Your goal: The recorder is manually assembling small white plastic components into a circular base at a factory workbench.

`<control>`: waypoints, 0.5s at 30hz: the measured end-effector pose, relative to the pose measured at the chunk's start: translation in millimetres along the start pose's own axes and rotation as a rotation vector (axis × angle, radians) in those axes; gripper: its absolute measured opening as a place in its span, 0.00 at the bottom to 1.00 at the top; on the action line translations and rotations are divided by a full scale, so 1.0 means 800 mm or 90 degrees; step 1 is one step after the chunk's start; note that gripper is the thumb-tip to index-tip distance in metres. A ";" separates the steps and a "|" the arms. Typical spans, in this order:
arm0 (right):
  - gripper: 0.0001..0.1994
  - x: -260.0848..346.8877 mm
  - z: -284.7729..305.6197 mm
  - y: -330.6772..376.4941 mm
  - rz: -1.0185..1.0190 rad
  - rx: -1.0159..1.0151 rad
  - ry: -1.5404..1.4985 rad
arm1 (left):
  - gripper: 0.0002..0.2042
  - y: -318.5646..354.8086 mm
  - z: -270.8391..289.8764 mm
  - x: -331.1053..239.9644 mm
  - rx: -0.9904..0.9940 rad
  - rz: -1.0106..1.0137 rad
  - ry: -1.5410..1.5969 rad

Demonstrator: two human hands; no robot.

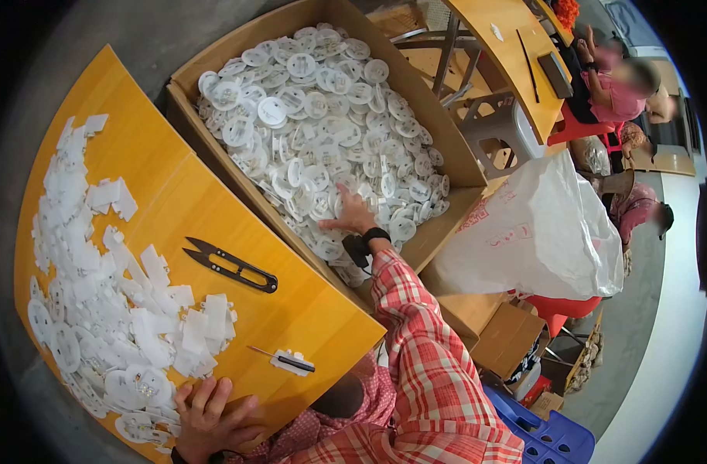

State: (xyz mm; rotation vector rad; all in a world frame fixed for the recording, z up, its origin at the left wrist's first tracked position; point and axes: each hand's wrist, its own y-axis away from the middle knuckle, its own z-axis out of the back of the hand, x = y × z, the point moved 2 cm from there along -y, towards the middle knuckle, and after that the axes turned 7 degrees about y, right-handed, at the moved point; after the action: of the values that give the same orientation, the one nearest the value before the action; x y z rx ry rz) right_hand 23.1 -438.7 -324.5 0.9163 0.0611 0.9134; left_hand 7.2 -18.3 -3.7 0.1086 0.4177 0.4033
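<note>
My right hand reaches into a large cardboard box and rests among the many round white plastic discs heaped inside; whether it grips one I cannot tell. A black band sits on that wrist, and the sleeve is red plaid. My left hand lies at the near edge of the yellow table, fingers spread, touching white discs and flat white pieces piled along the table's left side.
Black thread snips lie mid-table; a small tool on a white piece lies near the front edge. A white plastic bag, cardboard boxes, a blue stool and a grey stool stand to the right. Two other people sit at the far right.
</note>
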 end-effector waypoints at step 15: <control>0.60 -0.046 -0.016 -0.009 0.066 0.274 -0.359 | 0.28 0.008 -0.005 0.000 0.012 0.013 -0.025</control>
State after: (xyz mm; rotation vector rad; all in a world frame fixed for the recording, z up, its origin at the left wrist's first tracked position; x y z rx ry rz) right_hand -0.7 -458.0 -349.6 1.5632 -0.2857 0.7181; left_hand 3.1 -12.3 -6.3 0.1389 0.3823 0.4173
